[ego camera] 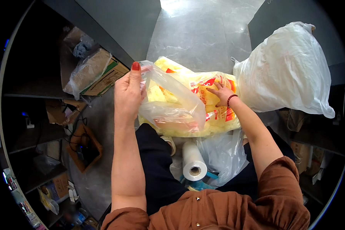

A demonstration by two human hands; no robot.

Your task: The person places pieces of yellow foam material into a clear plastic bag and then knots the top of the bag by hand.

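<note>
A clear plastic bag with red and orange print (215, 115) lies across my lap, filled with soft yellow material (158, 95). My left hand (129, 95) grips the rim of the bag's mouth (172, 77) at its left side, thumb pointing up. The mouth gapes towards my left hand, and some of the yellow contents show inside. On the bag's right part rests my right hand (222, 95), fingers spread on the printed film. A large, full white plastic sack (284, 72) stands just beyond my right hand, against the bag's right end.
Between my legs lies a roll of clear plastic film (194, 164), beside loose clear plastic sheeting (224, 155). Dark shelves with cardboard boxes (106, 77) line the left side. An open carton (84, 149) with cables sits on the grey floor (201, 34). More shelving (319, 146) is at right.
</note>
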